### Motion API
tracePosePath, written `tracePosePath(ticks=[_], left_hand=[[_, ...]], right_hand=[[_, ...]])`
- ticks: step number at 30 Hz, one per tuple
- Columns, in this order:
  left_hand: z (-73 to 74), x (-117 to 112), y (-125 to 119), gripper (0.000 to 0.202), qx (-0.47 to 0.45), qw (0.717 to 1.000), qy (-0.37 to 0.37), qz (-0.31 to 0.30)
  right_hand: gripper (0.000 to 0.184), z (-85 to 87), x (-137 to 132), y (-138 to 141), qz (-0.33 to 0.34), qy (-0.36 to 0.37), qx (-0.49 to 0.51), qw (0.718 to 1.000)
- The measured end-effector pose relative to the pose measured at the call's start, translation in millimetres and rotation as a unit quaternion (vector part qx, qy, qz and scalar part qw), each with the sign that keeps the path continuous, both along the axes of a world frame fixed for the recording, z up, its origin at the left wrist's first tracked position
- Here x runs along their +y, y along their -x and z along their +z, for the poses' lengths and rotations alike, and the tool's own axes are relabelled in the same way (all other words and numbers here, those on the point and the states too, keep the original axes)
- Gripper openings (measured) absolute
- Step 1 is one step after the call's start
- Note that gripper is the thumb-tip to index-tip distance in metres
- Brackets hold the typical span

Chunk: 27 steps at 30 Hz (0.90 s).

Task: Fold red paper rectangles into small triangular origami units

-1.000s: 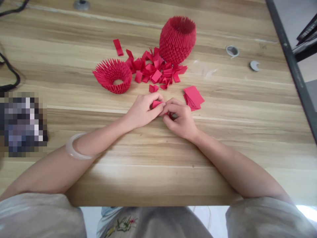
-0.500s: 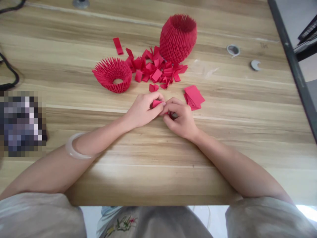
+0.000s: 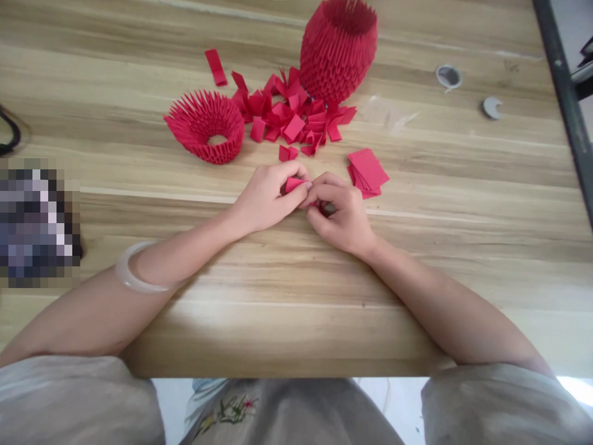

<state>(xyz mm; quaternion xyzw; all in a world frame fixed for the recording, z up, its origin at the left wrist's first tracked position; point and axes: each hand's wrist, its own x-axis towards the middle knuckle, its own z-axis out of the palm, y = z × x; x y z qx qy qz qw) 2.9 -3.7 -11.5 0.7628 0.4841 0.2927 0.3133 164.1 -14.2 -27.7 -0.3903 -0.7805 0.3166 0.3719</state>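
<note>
Between my two hands is a small piece of red paper (image 3: 295, 184), partly covered by the fingers. My left hand (image 3: 269, 196) pinches it from the left, thumb on the near side. My right hand (image 3: 341, 213) is closed at its right end, with the fingertips of both hands touching. Just beyond them lie a small folded red paper piece (image 3: 288, 153) and a heap of folded red papers (image 3: 293, 128). A stack of flat red paper slips (image 3: 368, 170) rests close to my right hand.
A shallow red folded-paper bowl (image 3: 206, 127) sits at left, and a taller red folded-paper vase (image 3: 339, 52) behind the heap. One red strip (image 3: 215, 67) lies apart. On the right are a round cable hole (image 3: 448, 76) and a grey crescent-shaped cap (image 3: 492, 107). A blurred object (image 3: 39, 222) stands far left.
The view has shifted slightly, so the far objects sit higher in the picture. Both hands keep the same hold on the red paper, with hardly any finger movement.
</note>
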Motion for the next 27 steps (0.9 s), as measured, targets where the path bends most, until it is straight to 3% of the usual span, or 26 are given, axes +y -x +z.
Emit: tracePosePath(ticks=[27], left_hand=[[-1.7,0.4,0.1,0.009,-0.007,1.0,0.001,0.001]], right_hand=[[0.014,0.5,-0.3,-0.7,0.002,0.001,0.001,1.0]])
